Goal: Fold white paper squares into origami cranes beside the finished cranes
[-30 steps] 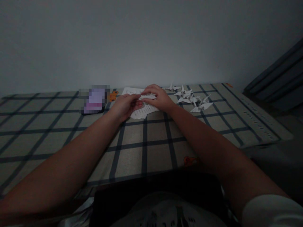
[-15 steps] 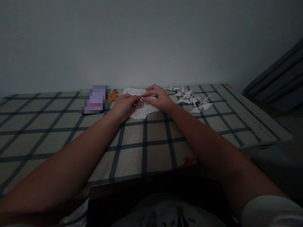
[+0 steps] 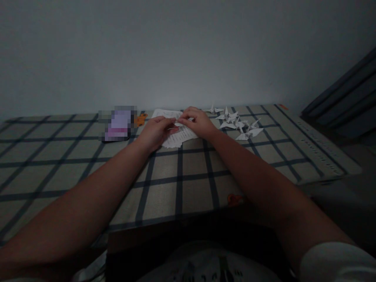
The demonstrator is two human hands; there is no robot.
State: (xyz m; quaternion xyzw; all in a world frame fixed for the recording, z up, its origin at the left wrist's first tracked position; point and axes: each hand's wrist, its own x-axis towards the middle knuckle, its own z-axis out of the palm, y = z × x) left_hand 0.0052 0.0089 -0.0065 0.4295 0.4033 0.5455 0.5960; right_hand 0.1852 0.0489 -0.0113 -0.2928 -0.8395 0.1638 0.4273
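My left hand (image 3: 154,131) and my right hand (image 3: 197,122) meet over a stack of printed white paper sheets (image 3: 179,137) far out on the checked cloth. Their fingertips pinch a small white piece of paper (image 3: 179,122) between them, most of it hidden by the fingers. Both arms stretch forward from the bottom of the view. Several folded white paper cranes (image 3: 237,124) lie just right of my right hand.
A blurred purple object (image 3: 118,123) lies left of the paper, with a small orange shape (image 3: 141,118) beside it. The checked cloth (image 3: 88,156) covers a flat surface against a pale wall. Its right edge (image 3: 329,160) drops off, with dark slats (image 3: 343,102) beyond.
The hands have stayed over the paper stack. The fingers of my right hand have drawn in slightly toward my left thumb, and less of the small white piece shows.
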